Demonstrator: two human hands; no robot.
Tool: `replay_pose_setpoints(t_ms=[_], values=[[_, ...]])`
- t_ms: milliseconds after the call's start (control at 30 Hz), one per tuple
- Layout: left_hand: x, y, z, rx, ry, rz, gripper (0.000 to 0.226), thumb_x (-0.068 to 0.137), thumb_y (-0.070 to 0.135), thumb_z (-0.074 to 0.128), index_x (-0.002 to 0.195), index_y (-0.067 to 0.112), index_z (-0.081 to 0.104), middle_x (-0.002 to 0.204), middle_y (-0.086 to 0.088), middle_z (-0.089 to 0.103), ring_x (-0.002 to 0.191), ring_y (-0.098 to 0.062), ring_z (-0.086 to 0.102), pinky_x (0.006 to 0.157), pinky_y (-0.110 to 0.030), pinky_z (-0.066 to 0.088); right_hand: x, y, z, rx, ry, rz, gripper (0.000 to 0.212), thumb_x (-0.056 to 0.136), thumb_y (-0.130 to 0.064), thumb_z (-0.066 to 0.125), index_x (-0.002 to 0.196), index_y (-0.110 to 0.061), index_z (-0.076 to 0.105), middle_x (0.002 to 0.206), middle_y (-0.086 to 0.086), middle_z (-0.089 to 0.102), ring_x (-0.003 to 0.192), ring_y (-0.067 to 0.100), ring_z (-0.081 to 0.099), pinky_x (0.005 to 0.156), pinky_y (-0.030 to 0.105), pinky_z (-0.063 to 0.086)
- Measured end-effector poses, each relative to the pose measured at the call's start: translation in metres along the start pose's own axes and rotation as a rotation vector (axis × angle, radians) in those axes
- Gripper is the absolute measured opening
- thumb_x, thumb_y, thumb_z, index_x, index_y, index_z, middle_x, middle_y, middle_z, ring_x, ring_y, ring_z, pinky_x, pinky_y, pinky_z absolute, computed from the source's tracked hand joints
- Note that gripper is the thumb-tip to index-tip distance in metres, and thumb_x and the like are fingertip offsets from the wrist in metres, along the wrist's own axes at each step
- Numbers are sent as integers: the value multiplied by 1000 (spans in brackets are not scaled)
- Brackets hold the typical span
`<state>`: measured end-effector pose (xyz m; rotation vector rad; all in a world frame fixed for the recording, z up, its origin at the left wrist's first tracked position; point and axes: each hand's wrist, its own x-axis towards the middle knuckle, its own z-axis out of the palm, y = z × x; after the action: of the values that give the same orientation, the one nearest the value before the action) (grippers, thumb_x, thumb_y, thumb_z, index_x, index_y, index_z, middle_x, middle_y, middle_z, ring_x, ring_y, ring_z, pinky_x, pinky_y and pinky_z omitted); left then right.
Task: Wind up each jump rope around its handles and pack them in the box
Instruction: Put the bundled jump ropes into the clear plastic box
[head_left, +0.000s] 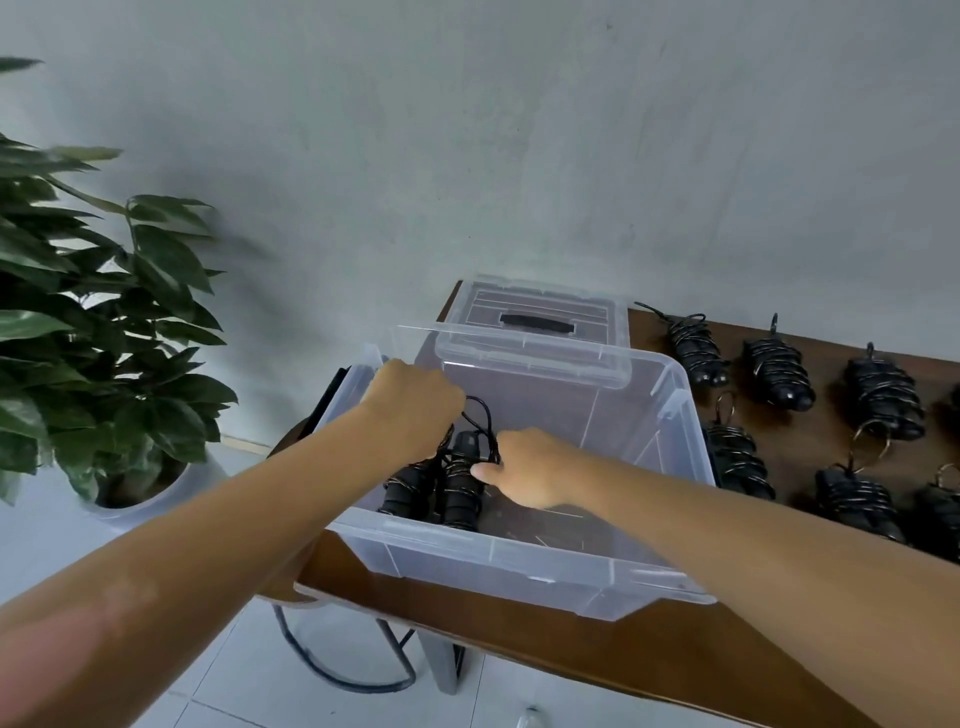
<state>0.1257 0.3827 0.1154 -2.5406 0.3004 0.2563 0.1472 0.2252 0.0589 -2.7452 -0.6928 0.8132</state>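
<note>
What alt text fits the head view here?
Both hands, left hand and right hand, hold a wound black jump rope inside a clear plastic box on a wooden table. More wound jump ropes lie to its right, its lid behind.

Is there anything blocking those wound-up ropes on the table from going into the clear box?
Nothing visible does. The box is open on top, with its lid set behind it. Both hands, left hand and right hand, are inside with one jump rope; the wound ropes lie beside it.
</note>
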Motion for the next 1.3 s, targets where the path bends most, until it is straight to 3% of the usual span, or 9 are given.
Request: replay_pose_setpoints(t_ms=[133,233,333,533,700,867,1067,1167,1300], values=[[-3,7,-15,-74,73,42,21,105,32,57,118,16,61,108,-4,66,98,-26,66,74,-33,42,-19,11,-19,21,148,-2,37,108,-39,42,103,-7,60,98,10,65,88,28,59,72,36,45],[0,17,-32,-213,143,66,32,103,42,60,117,14,65,112,-7,67,96,-28,65,75,-33,42,-43,32,-34,122,361,-6,31,107,-31,45,95,-11,66,90,7,72,86,26,66,81,42,54],[6,30,-51,-375,199,75,39,99,49,63,121,17,66,117,-8,67,107,-32,66,82,-36,47,-79,53,-49,243,593,-31,25,103,-20,48,90,-16,70,82,-6,74,80,10,68,81,41,57],[20,73,-98,-823,376,138,19,96,38,71,99,19,73,102,-1,74,100,-26,66,74,-32,46,-142,112,-68,403,837,62,21,104,-23,51,101,-27,71,77,-14,73,77,7,68,81,32,57],[32,115,-142,-940,391,233,24,95,33,74,108,13,71,105,-3,75,102,-23,66,85,-33,51,-168,184,-67,463,812,319,20,105,-25,49,109,-23,68,86,-11,75,82,6,66,84,30,52],[59,164,-158,-943,266,277,35,91,36,79,109,7,69,109,-9,72,101,-28,67,89,-40,56,-179,261,-45,426,662,561,33,103,-27,50,133,-14,57,118,4,71,103,22,64,82,28,41],[103,232,-175,-764,-124,182,51,99,55,62,82,9,49,80,-5,52,83,-28,56,73,-34,44,-182,318,-25,615,363,718,65,100,-38,58,148,-5,29,127,14,58,98,26,57,85,40,54],[130,258,-168,-734,-351,126,69,100,66,51,108,-1,65,92,-12,63,88,-30,63,75,-31,43,-181,330,-24,704,290,696,68,102,-39,57,150,-5,24,123,11,51,101,26,57,97,44,57],[154,287,-155,-676,-422,-35,102,84,89,46,128,-1,63,118,-8,66,85,-26,71,70,-27,56,-175,343,-23,789,247,657,68,101,-41,60,149,-6,26,150,13,42,127,32,51,99,46,55]])
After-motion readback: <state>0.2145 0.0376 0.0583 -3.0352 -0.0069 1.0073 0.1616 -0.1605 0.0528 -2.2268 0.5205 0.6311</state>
